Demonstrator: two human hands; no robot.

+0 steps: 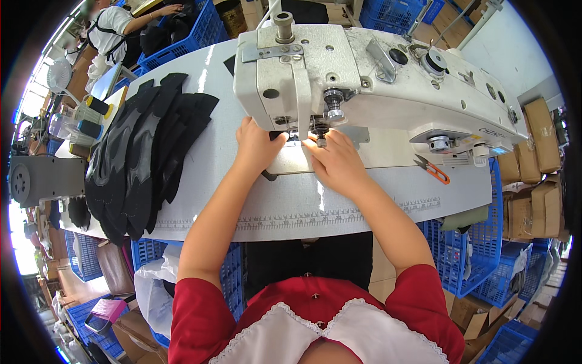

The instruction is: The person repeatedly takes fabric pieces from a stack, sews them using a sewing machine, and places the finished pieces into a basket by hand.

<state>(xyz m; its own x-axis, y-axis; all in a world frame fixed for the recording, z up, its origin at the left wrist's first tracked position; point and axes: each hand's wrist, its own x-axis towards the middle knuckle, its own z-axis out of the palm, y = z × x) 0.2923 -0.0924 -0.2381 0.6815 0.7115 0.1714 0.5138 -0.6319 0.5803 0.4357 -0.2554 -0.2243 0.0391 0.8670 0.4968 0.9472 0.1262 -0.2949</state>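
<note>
A pale surface (203,161) carries a white sewing machine (327,64) and, to the worker's left, a pile of black cut pieces (142,158). 2 hands, left (259,145) and right (336,161), flank the needle; from here, neither grip can be told wide or narrow. Orange-handled snips (436,172) lie at right; a dark piece (276,135) shows beside the left fingertips.

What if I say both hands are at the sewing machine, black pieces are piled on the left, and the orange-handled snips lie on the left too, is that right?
Not quite: the orange-handled snips lie to the right of the hands, as the head view shows. Both hands are at the sewing machine, and black pieces are piled on the left.
</note>
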